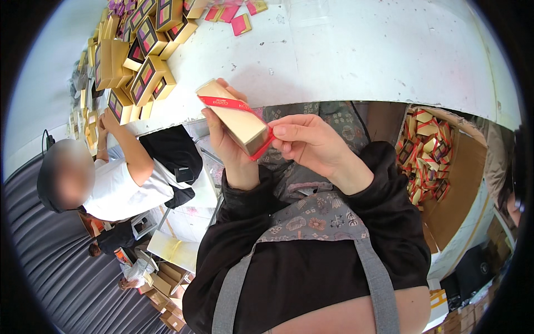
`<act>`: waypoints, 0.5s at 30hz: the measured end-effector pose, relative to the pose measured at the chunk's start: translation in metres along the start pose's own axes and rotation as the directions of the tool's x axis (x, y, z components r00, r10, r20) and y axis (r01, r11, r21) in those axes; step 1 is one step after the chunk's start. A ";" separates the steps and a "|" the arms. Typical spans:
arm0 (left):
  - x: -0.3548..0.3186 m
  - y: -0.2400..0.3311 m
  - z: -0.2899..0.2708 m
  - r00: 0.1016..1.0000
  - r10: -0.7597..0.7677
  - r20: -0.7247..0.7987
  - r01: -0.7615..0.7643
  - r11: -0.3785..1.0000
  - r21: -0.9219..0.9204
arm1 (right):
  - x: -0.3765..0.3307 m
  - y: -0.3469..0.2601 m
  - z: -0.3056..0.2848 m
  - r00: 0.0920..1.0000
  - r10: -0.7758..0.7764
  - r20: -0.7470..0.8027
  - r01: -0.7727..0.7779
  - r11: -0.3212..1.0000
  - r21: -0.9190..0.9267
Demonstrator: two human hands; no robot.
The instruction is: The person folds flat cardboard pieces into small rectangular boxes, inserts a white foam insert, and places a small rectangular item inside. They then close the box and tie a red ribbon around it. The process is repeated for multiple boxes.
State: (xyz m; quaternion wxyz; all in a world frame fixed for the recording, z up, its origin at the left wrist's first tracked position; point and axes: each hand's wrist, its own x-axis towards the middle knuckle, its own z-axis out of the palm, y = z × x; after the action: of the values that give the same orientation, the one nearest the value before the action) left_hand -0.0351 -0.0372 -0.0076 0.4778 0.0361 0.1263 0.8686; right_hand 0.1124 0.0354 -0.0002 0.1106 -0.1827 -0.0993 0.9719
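My left hand (231, 147) is closed around a small cream-and-gold gift box (236, 119), held tilted just off the front edge of the white table. A red printed ribbon (225, 102) runs slantwise across the box and around its near corner. At that corner, my right hand (311, 142) pinches the ribbon between thumb and forefinger. The far side of the box, under the left fingers, is hidden.
Many gold boxes (147, 78) lie heaped on the white table (356, 50) at the left, with pink-and-gold squares (241, 25) near them. A co-worker (119, 178) sits at the left. At my right stands a cardboard carton (453, 189) of ribboned boxes (425, 150).
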 end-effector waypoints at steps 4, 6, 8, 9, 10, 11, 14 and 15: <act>0.001 -0.005 -0.002 0.997 -0.075 -0.015 0.073 0.990 -0.124 | -0.003 -0.003 0.009 0.993 -0.091 -0.070 0.079 0.983 -0.165; 0.003 -0.005 -0.003 0.997 -0.077 -0.030 0.072 0.989 -0.130 | -0.004 -0.002 0.006 0.990 -0.134 -0.048 0.118 0.962 -0.248; 0.003 -0.006 -0.003 0.997 -0.058 -0.046 0.053 0.994 -0.099 | -0.005 -0.002 0.005 0.988 -0.150 -0.041 0.130 0.941 -0.311; 0.003 -0.006 -0.004 0.996 -0.087 -0.020 0.084 0.991 -0.101 | -0.005 -0.003 0.007 0.988 -0.149 -0.041 0.128 0.935 -0.330; 0.003 -0.005 -0.004 0.993 -0.119 0.008 0.119 0.988 -0.100 | -0.006 -0.004 0.009 0.987 -0.152 -0.042 0.128 0.929 -0.346; 0.004 -0.005 -0.004 0.988 -0.151 0.036 0.154 0.983 -0.099 | -0.008 -0.006 0.012 0.984 -0.167 -0.066 0.126 0.907 -0.403; 0.002 -0.007 0.001 0.999 -0.028 0.015 0.025 0.984 0.175 | -0.012 -0.008 0.019 0.964 -0.253 -0.079 0.175 0.832 -0.526; 0.003 -0.007 0.001 0.998 -0.053 0.037 0.052 0.998 0.034 | -0.013 -0.004 0.018 0.951 -0.306 -0.046 0.235 0.809 -0.538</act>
State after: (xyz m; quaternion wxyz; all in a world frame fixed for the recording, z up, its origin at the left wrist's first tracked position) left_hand -0.0307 -0.0306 -0.0089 0.5022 0.0571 0.1324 0.8526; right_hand 0.1184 0.0330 0.0212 0.1999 -0.2530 -0.3793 0.8673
